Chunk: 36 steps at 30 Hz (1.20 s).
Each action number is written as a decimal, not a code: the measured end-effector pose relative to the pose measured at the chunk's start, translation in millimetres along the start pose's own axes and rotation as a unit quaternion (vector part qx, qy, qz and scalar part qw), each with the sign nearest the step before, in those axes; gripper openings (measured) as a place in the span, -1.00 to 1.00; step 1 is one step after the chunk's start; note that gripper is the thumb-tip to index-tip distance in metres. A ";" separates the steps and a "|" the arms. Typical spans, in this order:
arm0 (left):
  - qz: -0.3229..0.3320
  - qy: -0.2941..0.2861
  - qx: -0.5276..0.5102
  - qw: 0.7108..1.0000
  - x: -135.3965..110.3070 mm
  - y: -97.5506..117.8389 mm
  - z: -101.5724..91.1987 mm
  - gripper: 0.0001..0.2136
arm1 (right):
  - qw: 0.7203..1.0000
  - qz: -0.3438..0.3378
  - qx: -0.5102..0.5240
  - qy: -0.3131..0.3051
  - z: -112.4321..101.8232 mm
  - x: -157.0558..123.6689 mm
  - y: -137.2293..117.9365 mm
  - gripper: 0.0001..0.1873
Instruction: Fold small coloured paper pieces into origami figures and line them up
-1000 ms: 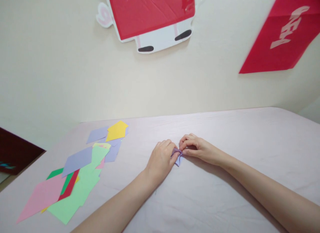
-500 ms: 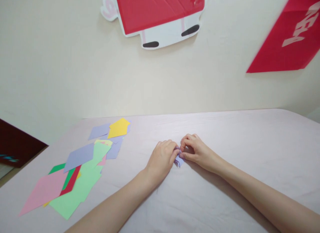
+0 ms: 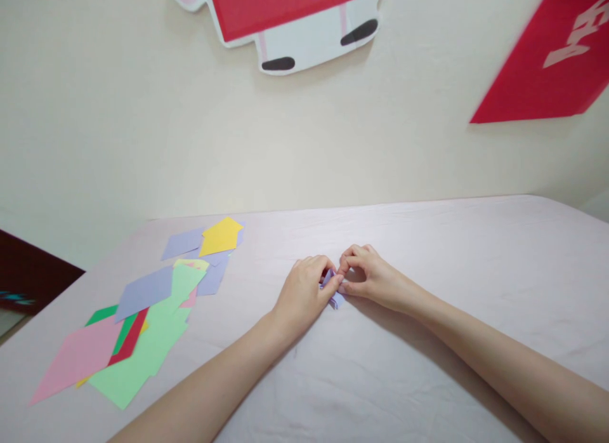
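Between my hands, low over the cloth, is a small folded piece of purple paper [image 3: 337, 300], largely hidden by fingers. My left hand [image 3: 307, 284] grips it from the left, thumb on top and fingers curled behind. From the other side my right hand [image 3: 368, 275] pinches the paper's right edge between thumb and index finger. The two hands meet at the fingertips. Part of a fold sticks up beside my left thumb, and a lower flap points toward me.
Loose coloured sheets lie on the pale cloth-covered surface [image 3: 428, 240] at left: pink [image 3: 78, 357], light green [image 3: 159, 332], purple [image 3: 145, 292], yellow [image 3: 221, 235]. Behind stands a wall [image 3: 304, 145] bearing a red-and-white cutout [image 3: 295, 43] and a red panel [image 3: 528, 68].
My left thumb has shifted right across the purple paper, and the fingertips have come together. The right thumb and index finger have closed in on the paper. The view has tilted slightly down.
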<state>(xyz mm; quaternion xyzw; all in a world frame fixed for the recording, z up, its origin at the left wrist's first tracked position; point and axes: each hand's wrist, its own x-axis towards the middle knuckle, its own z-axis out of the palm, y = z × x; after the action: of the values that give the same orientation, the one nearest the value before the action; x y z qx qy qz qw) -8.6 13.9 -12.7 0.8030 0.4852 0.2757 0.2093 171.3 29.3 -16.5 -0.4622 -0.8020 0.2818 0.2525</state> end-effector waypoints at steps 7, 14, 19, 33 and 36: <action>-0.008 -0.009 -0.021 1.000 -0.2 -1.8 -2.7 -0.93 | 1.000 -0.005 0.014 -0.011 -4.1 0.6 0.5 -0.88; -0.021 -0.015 -0.051 0.998 0.0 -0.8 -4.9 -0.91 | 1.000 -0.005 0.013 0.010 -0.4 -1.0 -0.4 -0.87; -0.030 -0.008 -0.070 0.997 0.0 -0.7 -4.2 -0.87 | 1.000 -0.011 0.011 0.021 0.9 -1.3 0.2 -0.86; -0.021 -0.018 -0.067 0.997 -0.7 -0.4 -4.1 -0.91 | 0.999 -0.035 -0.008 0.034 3.4 -2.0 2.6 -0.81; -0.028 -0.018 -0.072 0.997 -1.8 0.4 -3.3 -0.90 | 0.999 -0.036 -0.009 0.035 3.5 -2.1 1.7 -0.80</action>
<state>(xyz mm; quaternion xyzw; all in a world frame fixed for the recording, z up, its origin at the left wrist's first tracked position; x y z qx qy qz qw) -11.2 12.4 -10.3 0.7771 0.4822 0.2891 0.2828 171.0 27.4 -20.5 -0.4451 -0.8110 0.2495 0.2861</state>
